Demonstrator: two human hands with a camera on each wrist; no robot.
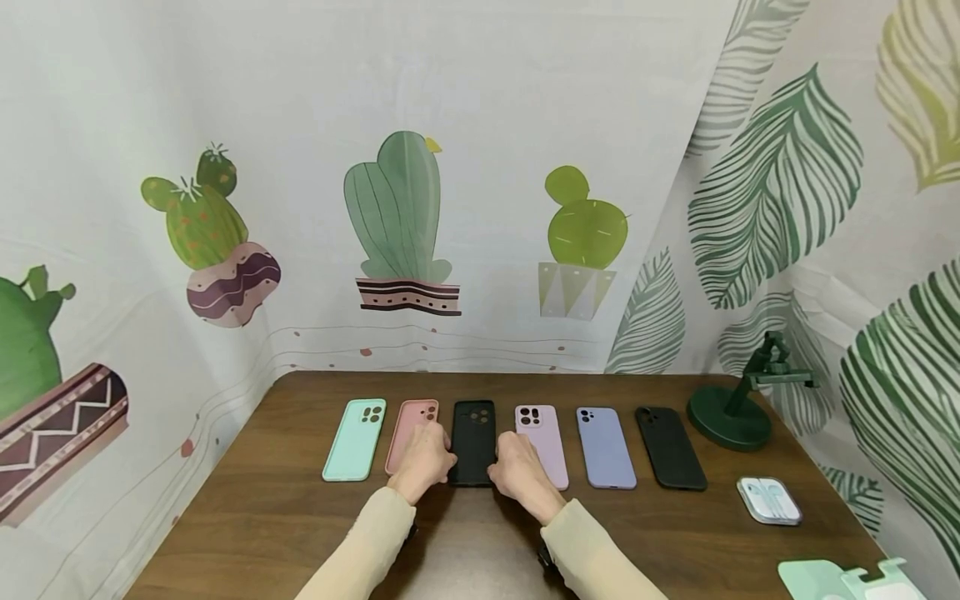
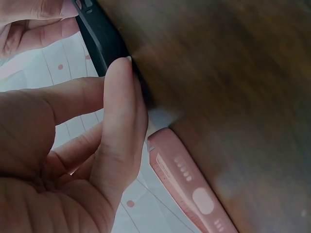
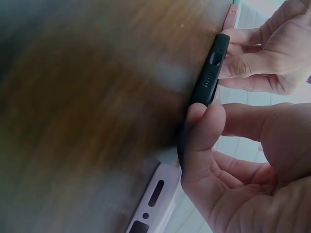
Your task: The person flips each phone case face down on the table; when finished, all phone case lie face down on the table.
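A black phone case (image 1: 473, 442) lies on the wooden table in the middle of a row of cases, its hollow side apparently facing up. My left hand (image 1: 425, 461) pinches its lower left edge between thumb and fingers. At the opposite lower edge, my right hand (image 1: 522, 471) pinches it too. The right wrist view shows the black case's side (image 3: 209, 73) with slots in it, between both hands. Left of it lies a pink case (image 1: 409, 422), partly covered by my left hand. A lilac case (image 1: 553, 457) to the right is partly behind my right hand.
A mint case (image 1: 355, 442) lies at the row's left end. Rightward are a blue-violet case (image 1: 606, 448) and another black case (image 1: 670, 450). Beyond stand a green stand (image 1: 731, 417), boxed white earphones (image 1: 769, 501) and a mint-green object (image 1: 813, 579) at the front right corner.
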